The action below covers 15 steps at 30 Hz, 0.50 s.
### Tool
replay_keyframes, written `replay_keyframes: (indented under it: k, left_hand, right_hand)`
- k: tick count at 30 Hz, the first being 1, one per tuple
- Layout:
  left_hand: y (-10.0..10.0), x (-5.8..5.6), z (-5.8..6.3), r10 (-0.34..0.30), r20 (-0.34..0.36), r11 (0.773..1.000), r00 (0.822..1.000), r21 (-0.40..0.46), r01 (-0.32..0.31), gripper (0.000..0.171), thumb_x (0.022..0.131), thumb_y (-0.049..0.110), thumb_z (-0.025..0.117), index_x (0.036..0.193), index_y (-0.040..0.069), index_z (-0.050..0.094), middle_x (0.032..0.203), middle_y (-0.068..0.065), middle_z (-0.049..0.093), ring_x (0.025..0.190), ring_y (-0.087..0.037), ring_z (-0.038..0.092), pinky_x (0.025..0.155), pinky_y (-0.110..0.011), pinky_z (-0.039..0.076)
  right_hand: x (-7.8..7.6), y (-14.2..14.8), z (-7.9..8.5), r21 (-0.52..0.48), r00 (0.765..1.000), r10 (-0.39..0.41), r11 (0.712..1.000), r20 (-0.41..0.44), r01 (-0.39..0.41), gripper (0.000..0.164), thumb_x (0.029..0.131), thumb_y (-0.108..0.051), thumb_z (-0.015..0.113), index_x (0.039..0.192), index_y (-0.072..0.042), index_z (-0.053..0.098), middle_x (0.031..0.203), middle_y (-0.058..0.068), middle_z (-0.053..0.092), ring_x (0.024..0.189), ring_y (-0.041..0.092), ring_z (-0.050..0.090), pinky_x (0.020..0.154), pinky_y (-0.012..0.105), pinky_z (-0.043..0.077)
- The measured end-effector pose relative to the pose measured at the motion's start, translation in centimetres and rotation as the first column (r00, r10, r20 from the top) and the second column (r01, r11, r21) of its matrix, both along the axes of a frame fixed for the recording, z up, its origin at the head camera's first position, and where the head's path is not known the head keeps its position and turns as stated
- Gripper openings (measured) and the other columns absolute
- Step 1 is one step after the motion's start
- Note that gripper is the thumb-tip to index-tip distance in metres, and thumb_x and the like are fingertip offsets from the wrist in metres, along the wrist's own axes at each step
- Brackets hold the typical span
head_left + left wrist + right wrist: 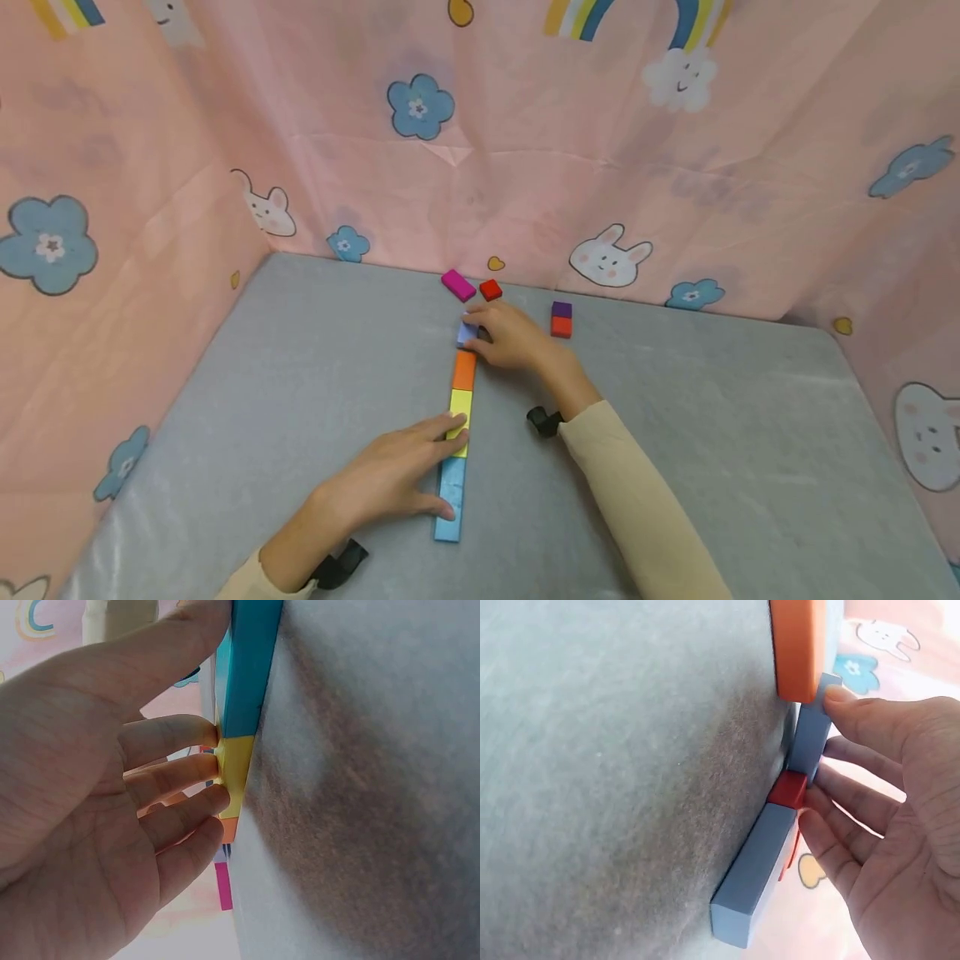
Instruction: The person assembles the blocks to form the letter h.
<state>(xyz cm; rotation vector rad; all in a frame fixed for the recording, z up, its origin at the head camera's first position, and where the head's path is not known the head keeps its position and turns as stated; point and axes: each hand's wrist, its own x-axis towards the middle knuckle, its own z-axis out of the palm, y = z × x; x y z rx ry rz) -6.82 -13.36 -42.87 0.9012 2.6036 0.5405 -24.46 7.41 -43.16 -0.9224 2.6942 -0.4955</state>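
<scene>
Pink printed cloth (480,192) is hung behind the grey table (720,433). Head view: a lavender block (466,334) is pinched by the right hand (513,336) just beyond the orange block (464,372); row-building seems underway! Left wrist: the yellow block (238,771) is touched by the relaxed left hand (86,776). Right wrist: flush alignment seems called for.
</scene>
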Motion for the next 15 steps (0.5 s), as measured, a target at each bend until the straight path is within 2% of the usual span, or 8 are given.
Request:
replay_keyframes:
  k: [11, 15]
  left_hand:
    - [0.0, 0.0, -0.1, 0.004, 0.002, 1.0, 1.0, -0.006, -0.004, 0.093, 0.078, 0.047, 0.092, 0.155, 0.011, 0.054, 0.168, -0.007, 0.044, 0.153, -0.024, 0.048, 0.117, -0.045, 0.052]
    - [0.0, 0.0, 0.0, 0.004, 0.007, 1.0, 1.0, -0.002, -0.004, 0.092, 0.078, 0.046, 0.092, 0.155, 0.011, 0.055, 0.169, -0.008, 0.044, 0.154, -0.025, 0.047, 0.117, -0.046, 0.052]
  right_hand:
    - [0.1, 1.7, 0.2, -0.016, 0.998, -0.061, 0.998, -0.011, 0.061, 0.047, 0.101, -0.023, 0.072, 0.142, -0.001, 0.065, 0.151, 0.018, 0.063, 0.143, 0.036, 0.058, 0.121, 0.05, 0.048]
    - [0.1, 1.8, 0.4, -0.051, 0.998, -0.035, 0.998, -0.048, 0.032, 0.045, 0.1, -0.023, 0.073, 0.14, -0.001, 0.068, 0.148, 0.018, 0.065, 0.139, 0.036, 0.061, 0.119, 0.05, 0.049]
